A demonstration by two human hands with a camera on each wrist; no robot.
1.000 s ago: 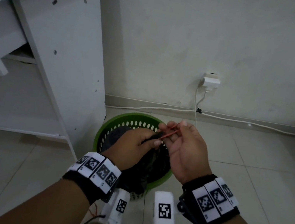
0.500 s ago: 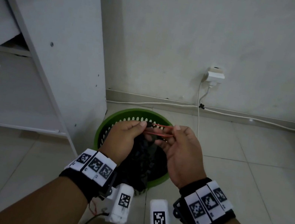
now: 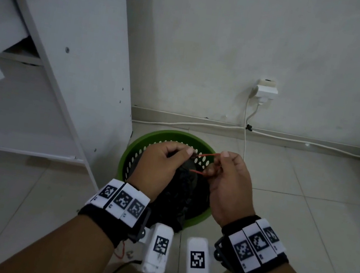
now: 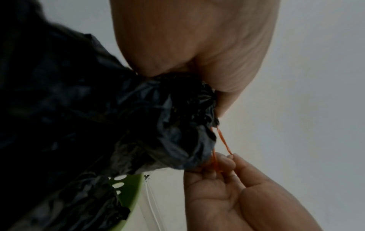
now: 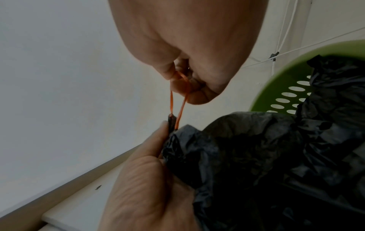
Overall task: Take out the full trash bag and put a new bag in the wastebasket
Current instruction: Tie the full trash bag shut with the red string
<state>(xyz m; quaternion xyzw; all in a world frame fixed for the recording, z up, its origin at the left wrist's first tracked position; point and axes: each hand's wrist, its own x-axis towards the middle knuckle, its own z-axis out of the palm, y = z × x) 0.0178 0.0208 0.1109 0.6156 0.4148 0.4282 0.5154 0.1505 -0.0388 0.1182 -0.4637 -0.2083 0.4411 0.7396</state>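
From the head view, the red rubber band [image 3: 204, 164] is now pulled out wide between the two hands, where half a second ago it was a short bit of red with the hands close together. That means the band is being stretched open so it can go round the neck of the black trash bag [image 3: 186, 185] again, and the bag is nearly tied but not yet lifted out. The bag still sits in the green wastebasket [image 3: 150, 138], which stands on the floor beside the white cabinet [image 3: 74, 47]. The left hand [image 3: 159, 166] is curled round the bunched top of the bag, with thumb and finger pinching it at the tip. The right hand [image 3: 228, 182] is curled too, and its fingers pinch the other end of the band. From the left wrist view, the left hand [image 4: 197, 46] squeezes the crumpled bag top [image 4: 168, 117] right under the fingers, and the band [image 4: 223, 140] runs from that bunch down to the right hand [image 4: 227, 179], whose fingertips pinch it. From the right wrist view, the right hand [image 5: 187, 54] pinches the band [image 5: 177, 101] as a loop, and both strands go down to the bag tip held by the left hand [image 5: 150, 171]. The bag [image 5: 276, 156] touches the left fingers; the right hand is just beside it, touching only the band.
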